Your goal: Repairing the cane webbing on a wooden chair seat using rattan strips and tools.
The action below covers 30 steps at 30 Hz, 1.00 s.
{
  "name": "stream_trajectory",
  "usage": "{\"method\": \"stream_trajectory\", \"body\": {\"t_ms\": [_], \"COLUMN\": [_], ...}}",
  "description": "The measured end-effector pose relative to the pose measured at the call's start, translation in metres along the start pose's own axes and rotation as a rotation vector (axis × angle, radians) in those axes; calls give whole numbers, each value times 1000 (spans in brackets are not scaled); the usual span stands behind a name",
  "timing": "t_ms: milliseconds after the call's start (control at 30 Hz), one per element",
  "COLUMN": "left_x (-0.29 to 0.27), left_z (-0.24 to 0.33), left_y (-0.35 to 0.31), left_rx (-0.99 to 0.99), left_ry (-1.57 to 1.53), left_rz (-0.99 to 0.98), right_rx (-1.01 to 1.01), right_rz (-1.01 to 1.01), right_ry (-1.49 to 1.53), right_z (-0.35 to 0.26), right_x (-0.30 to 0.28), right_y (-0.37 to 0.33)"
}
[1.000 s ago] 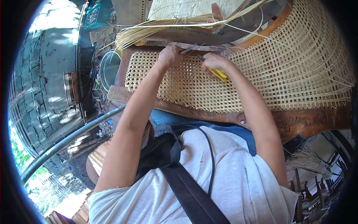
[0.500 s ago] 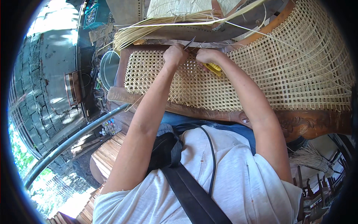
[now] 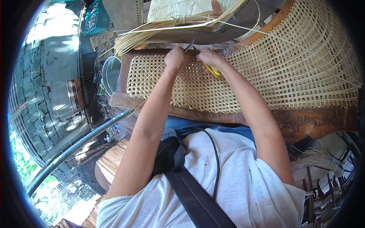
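Both my hands are over the far edge of a woven cane panel set in a brown wooden frame. My left hand is closed around a pointed metal blade, its tip sticking up and to the right; its handle is hidden in the fist. Just to the right, my right hand grips yellow-handled pliers, with the handles jutting out below the palm. Their dark jaws point toward my left hand, close to the frame's far rail. Whether they pinch a strand is too small to tell.
Beyond the rail lies a bundle of loose cane strands on another curved wooden piece. A long strand crosses to the right-hand weave. A round clear container stands left of the frame, and a metal pipe runs at lower left.
My right hand has turned and shifted slightly left, bringing more of the yellow handles and the dark jaws into sight. The left hand's blade has tipped a little more upright.
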<state>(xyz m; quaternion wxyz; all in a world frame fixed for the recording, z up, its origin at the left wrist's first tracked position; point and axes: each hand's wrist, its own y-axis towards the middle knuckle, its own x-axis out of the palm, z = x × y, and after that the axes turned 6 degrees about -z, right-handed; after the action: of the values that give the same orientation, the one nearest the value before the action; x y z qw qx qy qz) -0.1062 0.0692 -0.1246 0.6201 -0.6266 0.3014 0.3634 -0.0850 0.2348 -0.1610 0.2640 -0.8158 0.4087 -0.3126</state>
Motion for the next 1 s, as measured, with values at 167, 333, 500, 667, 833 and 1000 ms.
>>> {"method": "stream_trajectory", "body": {"t_ms": [167, 333, 500, 667, 833, 1000], "left_x": [-7, -4, 7, 1, -2, -8], "left_z": [-1, -2, -7, 3, -2, -11], "left_y": [0, 1, 1, -6, -3, 1], "left_rx": [-6, 38, 44, 30, 35, 51], "left_ry": [-17, 5, -33, -25, -8, -49], "left_rz": [-39, -50, 12, 22, -21, -75], "right_rx": [-126, -196, -200, -229, -150, -72], "right_rz": [-8, 24, 86, 113, 38, -35], "right_ry": [391, 406, 372, 288, 212, 68], "right_z": [9, 13, 20, 20, 10, 3], "right_x": [22, 35, 32, 33, 31, 26], "right_y": [-5, -2, -5, -8, -9, 0]}}
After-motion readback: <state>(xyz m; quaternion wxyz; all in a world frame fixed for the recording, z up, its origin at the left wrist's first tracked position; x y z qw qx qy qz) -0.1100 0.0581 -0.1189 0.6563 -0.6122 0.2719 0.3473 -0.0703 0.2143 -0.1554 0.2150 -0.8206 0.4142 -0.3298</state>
